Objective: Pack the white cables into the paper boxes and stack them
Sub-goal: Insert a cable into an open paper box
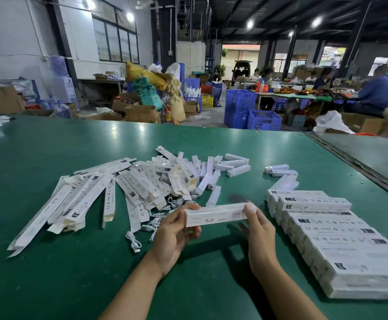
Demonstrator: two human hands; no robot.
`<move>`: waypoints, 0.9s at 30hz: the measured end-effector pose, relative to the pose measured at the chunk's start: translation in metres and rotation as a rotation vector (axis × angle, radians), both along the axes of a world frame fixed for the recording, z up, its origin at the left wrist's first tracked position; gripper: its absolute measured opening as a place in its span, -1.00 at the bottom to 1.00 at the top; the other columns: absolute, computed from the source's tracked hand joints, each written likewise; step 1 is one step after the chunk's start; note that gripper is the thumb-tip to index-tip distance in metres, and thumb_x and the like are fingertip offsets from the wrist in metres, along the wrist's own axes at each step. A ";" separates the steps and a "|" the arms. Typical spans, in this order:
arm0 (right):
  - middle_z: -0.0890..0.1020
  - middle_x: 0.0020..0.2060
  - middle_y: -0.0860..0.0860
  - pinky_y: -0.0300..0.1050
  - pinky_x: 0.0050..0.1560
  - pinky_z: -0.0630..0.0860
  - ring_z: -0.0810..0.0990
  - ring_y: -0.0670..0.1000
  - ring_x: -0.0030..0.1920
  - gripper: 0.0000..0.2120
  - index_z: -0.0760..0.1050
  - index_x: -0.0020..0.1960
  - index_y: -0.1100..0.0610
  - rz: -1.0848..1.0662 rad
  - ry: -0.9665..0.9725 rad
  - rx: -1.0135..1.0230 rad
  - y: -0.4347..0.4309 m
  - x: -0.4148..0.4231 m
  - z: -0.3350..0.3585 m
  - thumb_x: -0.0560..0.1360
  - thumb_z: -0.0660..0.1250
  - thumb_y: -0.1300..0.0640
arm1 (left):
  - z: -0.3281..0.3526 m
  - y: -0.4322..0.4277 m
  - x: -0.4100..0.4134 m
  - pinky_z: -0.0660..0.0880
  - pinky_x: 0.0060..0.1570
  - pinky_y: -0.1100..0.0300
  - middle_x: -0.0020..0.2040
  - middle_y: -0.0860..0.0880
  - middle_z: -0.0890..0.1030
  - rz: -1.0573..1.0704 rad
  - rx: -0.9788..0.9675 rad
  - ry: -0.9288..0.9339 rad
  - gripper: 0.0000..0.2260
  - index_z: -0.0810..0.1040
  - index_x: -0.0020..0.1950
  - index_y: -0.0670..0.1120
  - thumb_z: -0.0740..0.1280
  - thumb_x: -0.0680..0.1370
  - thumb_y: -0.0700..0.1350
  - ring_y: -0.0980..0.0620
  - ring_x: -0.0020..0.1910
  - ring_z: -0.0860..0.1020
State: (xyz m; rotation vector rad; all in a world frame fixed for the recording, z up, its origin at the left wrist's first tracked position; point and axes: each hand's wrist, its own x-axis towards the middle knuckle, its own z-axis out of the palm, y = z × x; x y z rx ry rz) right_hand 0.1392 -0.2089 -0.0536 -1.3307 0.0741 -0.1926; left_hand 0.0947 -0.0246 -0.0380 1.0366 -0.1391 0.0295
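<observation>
Both hands hold one long white box (219, 214) level above the green tabletop (50, 262). The left hand (173, 236) grips its left end, thumb on top and fingers (192, 232) curled beneath; the right hand (258, 234) pinches the right end. To the right lies a neat stack of closed boxes (340, 241), printed sides up. To the left sprawls a heap of flat, unfolded boxes (110, 192), and loose white cables (134, 242) lie on the tabletop just beside the left hand. A few small white packs (234, 165) sit farther back.
</observation>
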 end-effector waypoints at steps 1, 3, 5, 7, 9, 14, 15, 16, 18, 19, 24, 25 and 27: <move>0.66 0.14 0.04 0.03 0.29 0.49 0.59 0.02 0.21 -0.74 0.61 0.19 0.03 0.003 -0.004 -0.016 -0.002 0.000 0.000 0.58 0.29 -0.04 | -0.001 0.001 0.000 0.56 -0.21 0.19 -0.03 -0.09 0.70 0.005 0.010 0.001 -0.70 0.73 -0.07 -0.05 0.19 0.54 -0.07 0.04 -0.28 0.57; 0.64 0.16 0.06 0.03 0.26 0.51 0.59 0.02 0.20 -0.71 0.60 0.20 0.05 0.018 -0.003 -0.007 -0.005 0.001 0.001 0.58 0.28 -0.06 | -0.003 0.001 -0.001 0.57 -0.19 0.17 0.00 -0.10 0.69 0.009 0.046 -0.001 -0.72 0.71 -0.01 -0.07 0.21 0.54 -0.06 0.02 -0.24 0.58; 0.64 0.09 0.09 0.02 0.15 0.56 0.63 0.03 0.10 -0.77 0.59 0.14 0.09 0.049 0.022 0.131 -0.004 0.002 0.004 0.59 0.28 0.01 | -0.004 -0.002 -0.002 0.58 -0.16 0.16 0.05 -0.11 0.69 0.025 0.103 0.004 -0.74 0.70 0.05 -0.06 0.23 0.53 -0.05 0.00 -0.19 0.61; 0.63 0.08 0.13 -0.03 0.05 0.58 0.68 0.06 0.01 -0.78 0.50 0.18 0.16 0.116 0.097 0.374 0.006 -0.001 0.007 0.58 0.29 0.09 | -0.004 -0.007 -0.003 0.57 -0.12 0.21 0.08 0.01 0.71 0.057 0.240 -0.011 -0.74 0.71 0.06 0.05 0.25 0.52 -0.02 0.03 -0.12 0.65; 0.66 0.12 0.17 -0.03 0.05 0.57 0.69 0.12 0.02 -0.66 0.47 0.21 0.23 0.256 0.177 0.482 0.018 -0.008 0.009 0.51 0.33 0.07 | -0.002 -0.011 -0.004 0.53 -0.04 0.32 0.12 0.22 0.67 0.087 0.489 -0.097 -0.74 0.68 0.09 0.22 0.25 0.55 -0.01 0.19 0.01 0.63; 0.63 -0.05 0.19 -0.17 -0.20 0.57 0.64 0.05 -0.15 -0.79 0.55 0.10 0.16 0.364 0.123 0.306 0.036 -0.025 0.007 0.47 0.38 0.16 | -0.006 -0.010 -0.002 0.41 0.16 0.47 0.15 0.36 0.62 0.086 0.700 -0.192 -0.61 0.54 0.28 0.20 0.26 0.64 -0.27 0.34 0.23 0.54; 0.65 -0.04 0.18 -0.15 -0.22 0.57 0.65 0.08 -0.15 -0.79 0.51 0.14 0.13 0.315 0.088 0.286 0.036 -0.025 0.006 0.51 0.36 0.15 | -0.008 -0.010 -0.002 0.43 0.15 0.45 0.12 0.35 0.63 0.112 0.727 -0.188 -0.60 0.49 0.33 0.23 0.29 0.63 -0.24 0.31 0.18 0.56; 0.68 -0.03 0.16 -0.13 -0.21 0.58 0.68 0.13 -0.12 -0.78 0.45 0.19 0.07 0.264 0.058 0.273 0.036 -0.025 0.006 0.55 0.32 0.12 | -0.009 -0.010 -0.001 0.46 0.13 0.41 0.09 0.33 0.64 0.137 0.756 -0.172 -0.57 0.42 0.38 0.27 0.33 0.62 -0.18 0.28 0.13 0.59; 0.72 -0.07 0.08 -0.12 -0.22 0.61 0.71 0.18 -0.11 -0.78 0.34 0.22 -0.05 0.145 0.013 0.287 0.036 -0.025 0.005 0.61 0.26 0.05 | -0.011 -0.011 0.001 0.50 0.10 0.36 0.09 0.28 0.64 0.153 0.778 -0.140 -0.50 0.32 0.44 0.29 0.35 0.61 -0.13 0.20 0.04 0.61; 0.72 -0.09 0.05 -0.11 -0.22 0.62 0.71 0.19 -0.13 -0.77 0.30 0.24 -0.08 0.072 0.005 0.301 0.035 -0.024 0.005 0.62 0.24 0.02 | -0.012 -0.012 0.002 0.52 0.08 0.33 0.11 0.26 0.65 0.146 0.775 -0.136 -0.51 0.33 0.44 0.26 0.35 0.61 -0.15 0.18 -0.01 0.62; 0.65 -0.01 0.16 -0.18 -0.20 0.64 0.72 0.10 -0.22 -0.65 0.20 0.39 -0.01 -0.214 -0.010 0.521 0.022 -0.014 0.014 0.64 0.20 0.04 | -0.016 -0.010 0.006 0.57 0.00 0.14 0.05 0.01 0.66 0.151 0.762 -0.068 -0.67 0.53 0.29 0.10 0.36 0.59 -0.23 0.07 -0.16 0.56; 0.65 -0.04 0.15 -0.20 -0.24 0.63 0.71 0.07 -0.27 -0.65 0.23 0.38 0.04 -0.255 -0.002 0.549 0.018 -0.012 0.016 0.64 0.20 0.05 | -0.017 -0.010 0.007 0.57 0.00 0.17 0.04 -0.03 0.66 0.151 0.764 -0.058 -0.70 0.55 0.24 0.11 0.37 0.59 -0.22 0.09 -0.16 0.57; 0.64 -0.10 0.15 -0.22 -0.30 0.62 0.69 0.02 -0.34 -0.72 0.30 0.31 0.12 -0.311 0.024 0.580 0.011 -0.009 0.016 0.65 0.21 0.06 | -0.017 -0.009 0.008 0.56 -0.02 0.23 0.01 -0.08 0.67 0.152 0.767 -0.049 -0.75 0.57 0.16 0.12 0.37 0.59 -0.21 0.11 -0.18 0.58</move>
